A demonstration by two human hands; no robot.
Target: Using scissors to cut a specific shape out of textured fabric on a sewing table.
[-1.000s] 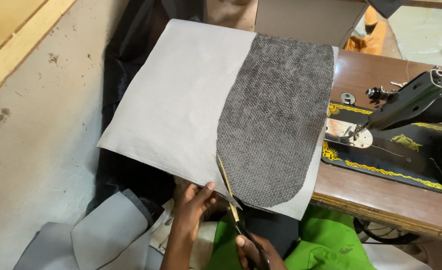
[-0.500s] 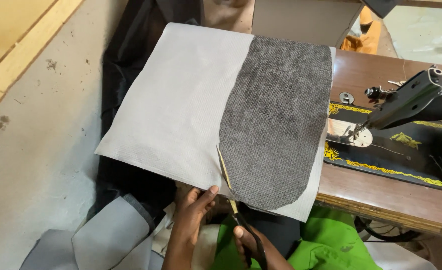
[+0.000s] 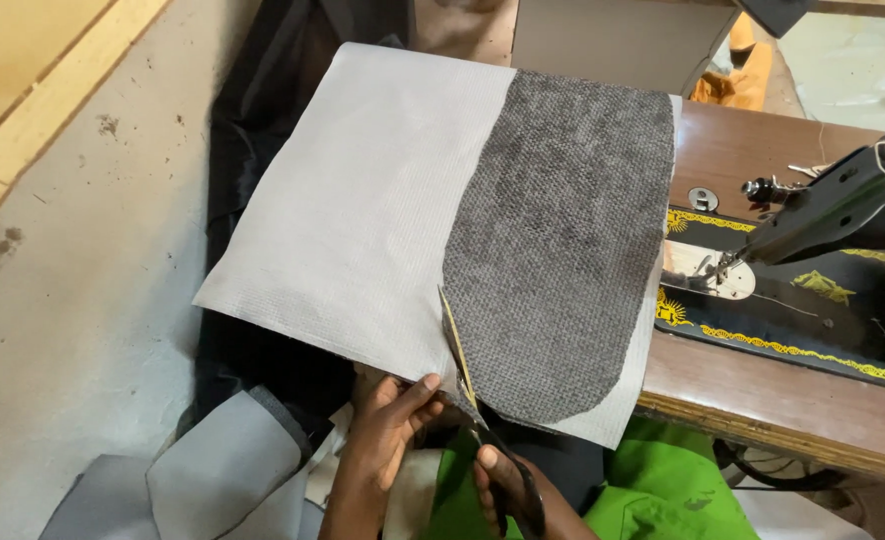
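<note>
Gripping the scissors (image 3: 478, 410) with my right hand (image 3: 508, 490), fingers closed through the dark handles, I keep the blades set into the near edge of the pale grey sheet (image 3: 363, 220), along the curved border of the dark textured patch (image 3: 563, 240). My left hand (image 3: 393, 420) pinches the sheet's near edge just beside the blades. The sheet lies partly on the wooden table (image 3: 763, 390), overhanging it, beside the black sewing machine (image 3: 833, 230).
</note>
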